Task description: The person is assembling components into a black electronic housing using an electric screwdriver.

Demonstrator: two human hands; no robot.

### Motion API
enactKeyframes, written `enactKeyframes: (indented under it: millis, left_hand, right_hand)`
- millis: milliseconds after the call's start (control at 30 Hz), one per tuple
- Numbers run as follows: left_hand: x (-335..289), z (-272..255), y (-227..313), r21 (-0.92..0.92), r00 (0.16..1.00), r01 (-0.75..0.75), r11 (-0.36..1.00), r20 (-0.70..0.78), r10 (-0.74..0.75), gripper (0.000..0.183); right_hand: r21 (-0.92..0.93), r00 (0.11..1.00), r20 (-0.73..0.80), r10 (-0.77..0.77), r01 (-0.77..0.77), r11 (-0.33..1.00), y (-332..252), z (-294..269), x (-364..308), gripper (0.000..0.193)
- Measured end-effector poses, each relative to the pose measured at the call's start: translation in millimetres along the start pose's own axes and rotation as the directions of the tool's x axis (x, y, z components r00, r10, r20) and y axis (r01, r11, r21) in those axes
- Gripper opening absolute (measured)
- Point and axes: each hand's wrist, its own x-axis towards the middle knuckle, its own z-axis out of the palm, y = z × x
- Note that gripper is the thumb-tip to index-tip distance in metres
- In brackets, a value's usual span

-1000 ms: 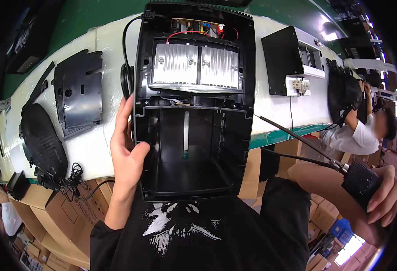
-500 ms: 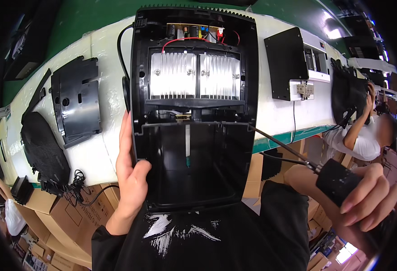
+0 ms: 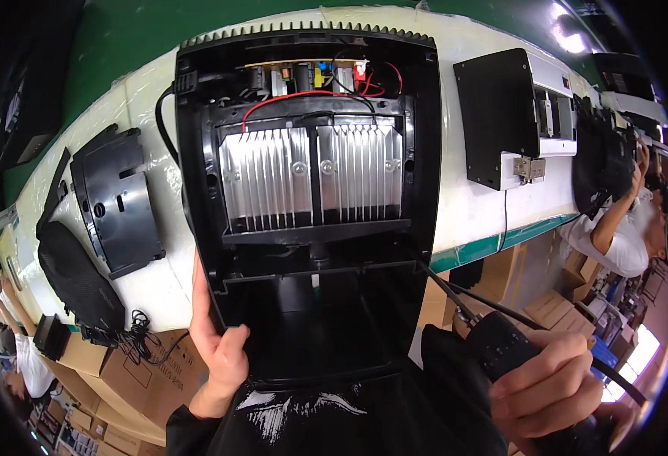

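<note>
A black plastic housing (image 3: 194, 152) stands tilted towards me, its open side facing up. Inside are two finned silver heat sinks (image 3: 273, 178) and, above them, a circuit board (image 3: 303, 76) with red and black wires. My left hand (image 3: 224, 349) grips the lower left wall, thumb over the rim and fingers along the outside. In my right hand (image 3: 550, 376), closed around its dark body, is what looks like an electric screwdriver (image 3: 501, 343). Its long thin shaft points to the housing's right edge; the tip is hidden there.
Left on the white-covered table (image 3: 170, 281) lie a curved black panel (image 3: 121, 201), a black mesh piece (image 3: 79, 270) and a coiled cable (image 3: 140, 334). To the right stands a black-and-white device (image 3: 501, 118). Cardboard boxes (image 3: 132, 380) sit below; another person (image 3: 615, 235) works at right.
The housing's upper part now appears lower and nearer, showing more of the heat sinks. My right hand with the screwdriver has come left and slightly down; my left hand keeps its grip.
</note>
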Motion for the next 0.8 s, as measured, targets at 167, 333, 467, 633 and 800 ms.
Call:
enactKeyframes:
  millis: [167,333,467,633,800]
  left_hand:
    - [-2,2,2,-0.013,0.997,0.064,0.998,-0.038,-0.065,0.083]
    - [-5,1,0,-0.011,0.996,0.061,0.998,-0.069,-0.061,0.083]
    - [-1,5,2,-0.041,0.996,0.07,0.997,-0.051,-0.073,0.083]
    - [-1,4,4,-0.041,0.996,0.062,0.997,-0.062,-0.064,0.084]
    - [-1,2,3,-0.017,0.997,0.046,0.999,-0.054,-0.047,0.084]
  right_hand:
    - [0.065,0.993,-0.036,0.109,-0.106,0.992,-2,17,9,0.048]
    - [-0.155,0.636,0.326,0.699,-0.694,0.703,-41,-13,10,0.037]
    - [-0.04,0.906,0.105,0.409,-0.407,0.913,-19,11,4,0.038]
    - [0.126,0.98,0.005,0.201,-0.2,0.972,7,17,16,0.049]
    - [-0.024,0.963,0.095,0.253,-0.251,0.968,7,15,11,0.018]
